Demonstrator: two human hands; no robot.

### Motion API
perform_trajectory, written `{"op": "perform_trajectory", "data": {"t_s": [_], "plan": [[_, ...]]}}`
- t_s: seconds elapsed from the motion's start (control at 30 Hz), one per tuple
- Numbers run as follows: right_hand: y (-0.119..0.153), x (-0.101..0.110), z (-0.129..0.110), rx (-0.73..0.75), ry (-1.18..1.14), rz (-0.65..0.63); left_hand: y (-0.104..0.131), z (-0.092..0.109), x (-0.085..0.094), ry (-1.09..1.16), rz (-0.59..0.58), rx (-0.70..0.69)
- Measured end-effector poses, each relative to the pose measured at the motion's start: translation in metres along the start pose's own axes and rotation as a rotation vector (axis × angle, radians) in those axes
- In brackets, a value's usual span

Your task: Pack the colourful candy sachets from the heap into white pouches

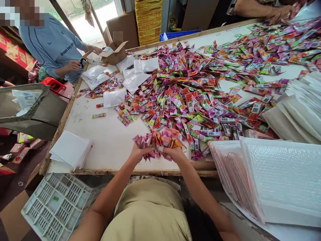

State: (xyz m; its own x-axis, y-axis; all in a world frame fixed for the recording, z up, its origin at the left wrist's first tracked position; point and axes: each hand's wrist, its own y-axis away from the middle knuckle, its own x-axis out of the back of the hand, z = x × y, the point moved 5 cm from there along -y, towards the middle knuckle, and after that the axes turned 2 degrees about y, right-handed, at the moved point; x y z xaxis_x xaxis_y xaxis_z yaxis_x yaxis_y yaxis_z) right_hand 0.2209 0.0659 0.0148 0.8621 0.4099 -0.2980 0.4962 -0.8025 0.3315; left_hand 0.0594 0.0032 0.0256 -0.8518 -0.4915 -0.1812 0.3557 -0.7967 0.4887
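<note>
Near the front edge of the white table [100, 144], my left hand [138, 152] is closed round a bunch of small pink and purple packets [144, 141]. Beside it my right hand [174, 152] grips another bunch of packets [169, 138], mostly pink and orange. The two bunches almost meet. Just beyond them spreads a big heap of colourful packets [190, 100], some showing barcodes. My fingertips are partly hidden by the packets.
White bubble mailers are stacked at the right [283, 177] and lie left of the heap [114, 98]. White envelopes [71, 149] rest at front left, above a plastic crate [57, 204]. A person in blue [55, 43] stands far left; another person's hand [281, 14] is back right.
</note>
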Motion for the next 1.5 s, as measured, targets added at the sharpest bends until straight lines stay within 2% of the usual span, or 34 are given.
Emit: {"op": "perform_trajectory", "data": {"t_s": [0.07,0.13,0.23,0.3,0.37,0.47,0.63,0.7,0.8,0.93,1.03,1.1,1.23,1.33,1.4,1.5], "plan": [[0.015,-0.011,0.000,-0.037,-0.005,-0.145,0.015,-0.007,-0.004,-0.038,-0.097,0.026],[0.028,-0.015,0.003,-0.088,0.012,-0.253,0.029,-0.009,-0.006,-0.138,-0.223,-0.019],[0.040,-0.017,0.006,-0.093,0.013,-0.311,0.045,0.001,-0.011,-0.312,-0.361,-0.293],[0.045,-0.021,0.006,-0.070,-0.011,-0.340,0.053,0.010,-0.016,-0.366,-0.410,-0.524],[0.047,-0.027,0.005,-0.055,-0.005,-0.386,0.057,0.015,-0.020,-0.401,-0.439,-0.662],[0.047,-0.033,0.002,-0.023,0.042,-0.408,0.053,0.015,-0.020,-0.468,-0.444,-0.700],[0.037,-0.029,0.005,0.009,0.074,-0.322,0.044,0.009,-0.017,-0.457,-0.478,-0.727],[0.036,-0.032,0.009,0.005,0.086,-0.376,0.042,0.007,-0.016,-0.502,-0.491,-0.760],[0.037,-0.041,0.014,-0.038,0.055,-0.531,0.038,0.009,-0.013,-0.676,-0.475,-0.818],[0.037,-0.044,0.017,-0.094,0.012,-0.520,0.029,0.010,-0.010,-0.842,-0.536,-0.811],[0.035,-0.041,0.025,-0.117,-0.003,-0.500,0.021,0.002,-0.007,-0.815,-0.611,-0.732],[0.033,-0.036,0.034,-0.136,-0.041,-0.433,0.017,-0.008,-0.007,-0.728,-0.628,-0.636],[0.029,-0.028,0.051,-0.137,-0.228,-0.203,0.015,-0.024,-0.015,-0.315,-0.557,-0.474],[0.027,-0.032,0.055,-0.146,-0.316,-0.169,0.019,-0.022,-0.023,-0.035,-0.487,-0.413],[0.026,-0.035,0.055,-0.140,-0.336,-0.185,0.021,-0.016,-0.027,0.000,-0.436,-0.363],[0.026,-0.037,0.051,-0.114,-0.329,-0.173,0.023,-0.011,-0.026,-0.135,-0.330,-0.369]]}}
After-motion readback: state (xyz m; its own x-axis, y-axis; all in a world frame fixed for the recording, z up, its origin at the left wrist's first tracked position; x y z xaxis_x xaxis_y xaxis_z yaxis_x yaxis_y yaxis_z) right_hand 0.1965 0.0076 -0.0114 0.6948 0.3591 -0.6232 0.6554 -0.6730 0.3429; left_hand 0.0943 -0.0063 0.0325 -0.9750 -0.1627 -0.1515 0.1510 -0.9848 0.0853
